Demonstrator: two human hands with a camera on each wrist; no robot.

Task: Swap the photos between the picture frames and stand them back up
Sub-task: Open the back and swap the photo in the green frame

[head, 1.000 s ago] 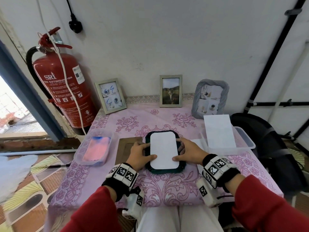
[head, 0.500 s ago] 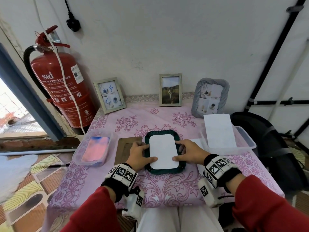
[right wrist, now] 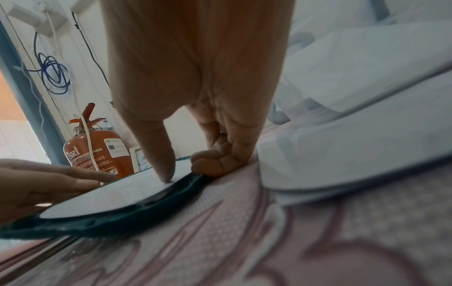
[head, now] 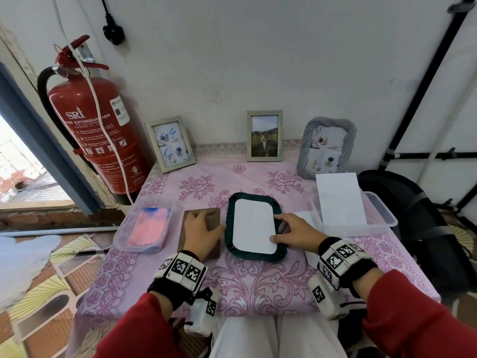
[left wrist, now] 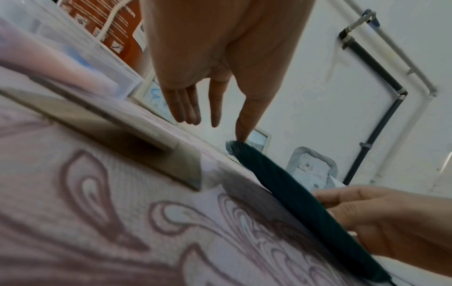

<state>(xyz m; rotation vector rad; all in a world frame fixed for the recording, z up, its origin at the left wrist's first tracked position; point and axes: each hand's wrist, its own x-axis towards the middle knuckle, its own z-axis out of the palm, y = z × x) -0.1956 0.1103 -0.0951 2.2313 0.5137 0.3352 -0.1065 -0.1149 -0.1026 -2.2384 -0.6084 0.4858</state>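
A dark green frame (head: pixel 229 228) lies face down in the middle of the table, with a white photo back (head: pixel 253 226) set in it. My right hand (head: pixel 294 233) holds its right rim: the thumb presses the photo's near right corner and the fingers curl against the edge, seen close in the right wrist view (right wrist: pixel 186 168). My left hand (head: pixel 201 228) lies with straight fingers over a brown backing board (head: pixel 183 239) left of the frame. In the left wrist view its thumb tip touches the green frame (left wrist: pixel 293 193).
Three frames stand along the wall: a silver one (head: pixel 170 143), one with a cat photo (head: pixel 265 135), a grey one (head: pixel 326 148). A plastic tub (head: pixel 121 228) of pink cloth sits left, another tub (head: pixel 382 215) with a white sheet right. A fire extinguisher (head: pixel 95 130) stands far left.
My left hand has left the green frame's left side and moved left onto the brown board. My right hand has stayed on the frame's right rim.
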